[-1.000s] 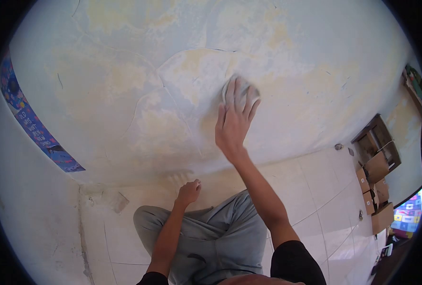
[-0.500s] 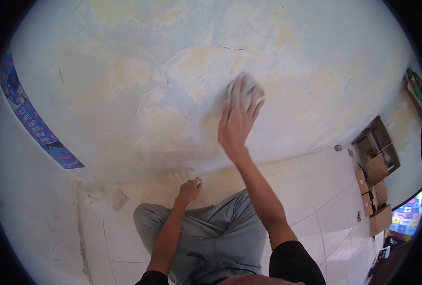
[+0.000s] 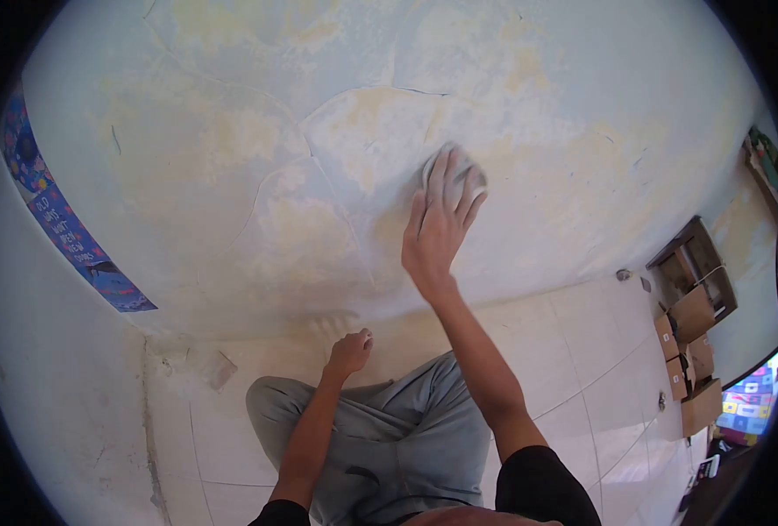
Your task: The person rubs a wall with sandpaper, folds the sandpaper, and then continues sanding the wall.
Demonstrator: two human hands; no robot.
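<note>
My right hand (image 3: 437, 223) presses a pale grey-white pad (image 3: 474, 169), which looks like folded sandpaper or cloth, against the patchy painted wall (image 3: 336, 188). The fingers lie over the pad and hide much of it. Lower down, my left hand (image 3: 351, 352) is curled closed above my crossed legs, close to the base of the wall. Whether anything is inside that hand is hidden. Around the pad, the wall shows pale blue, white and yellowish patches with thin raised cracks.
A blue printed strip (image 3: 73, 237) runs along the wall's left corner. Pale floor tiles (image 3: 573, 351) lie under me. To the right are cardboard boxes (image 3: 694, 359), a brown wooden frame (image 3: 694, 263) and a small round object (image 3: 624, 274) by the wall.
My right hand and the pad have slid slightly down the wall. My left hand stays in nearly the same place.
</note>
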